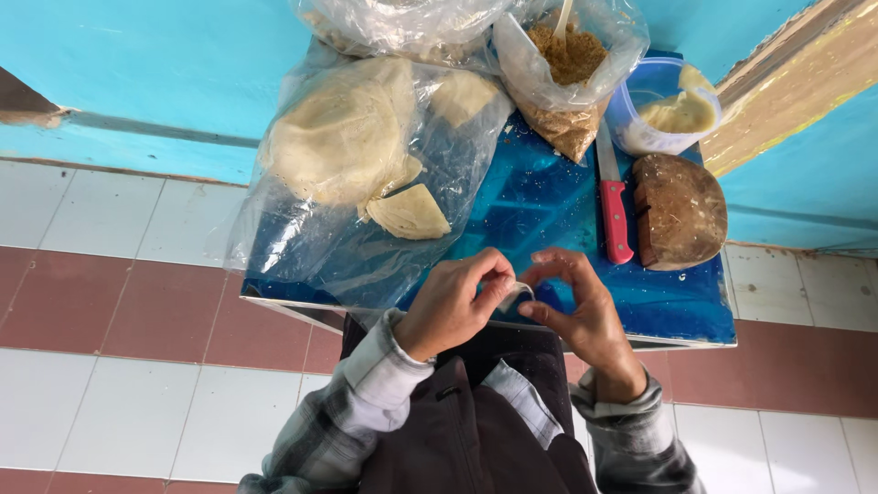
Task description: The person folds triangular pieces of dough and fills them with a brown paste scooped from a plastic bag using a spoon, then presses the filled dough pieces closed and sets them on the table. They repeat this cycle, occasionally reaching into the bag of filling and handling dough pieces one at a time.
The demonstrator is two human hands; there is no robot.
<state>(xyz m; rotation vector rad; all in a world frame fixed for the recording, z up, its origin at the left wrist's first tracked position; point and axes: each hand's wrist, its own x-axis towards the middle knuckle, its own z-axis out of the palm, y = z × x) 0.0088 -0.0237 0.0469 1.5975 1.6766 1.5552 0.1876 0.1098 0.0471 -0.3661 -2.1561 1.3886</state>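
1. One small pale dough piece is held between both hands just above the near edge of the blue table.
2. Left hand pinches its left side, fingertips closed on it; right hand curls round the other side, thumb and forefinger closed on the dough, likely to fold or shape it.
3. Clear bag lies open on the table with a stack of round flat wrappers and cut wedges, close for reach.
4. Red-handled knife lies flat beside a round wooden block.
5. Behind: bag of brown crumbly filling with a spoon handle in it, and a plastic tub of pale paste.
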